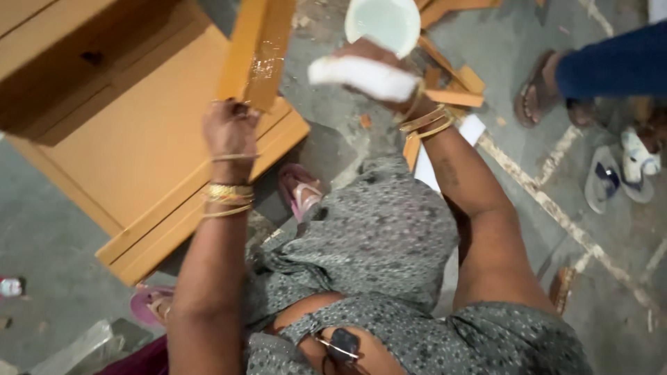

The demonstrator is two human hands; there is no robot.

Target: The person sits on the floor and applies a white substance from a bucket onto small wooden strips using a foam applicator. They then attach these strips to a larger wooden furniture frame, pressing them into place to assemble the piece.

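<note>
1. My left hand [229, 128] clamps the wooden strip [256, 48] upright above the cabinet [139, 160], its glossy face turned toward me.
2. My right hand [379, 69] closes on a white pad [361, 76] beside it, by the bowl [383, 24] on the floor [55, 243].

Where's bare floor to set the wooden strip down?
Bare concrete floor left of the wooden cabinet, and far right past the sandals. Crowded ahead: wood offcuts and bowl by the right hand; left hand holds the wooden strip.
</note>
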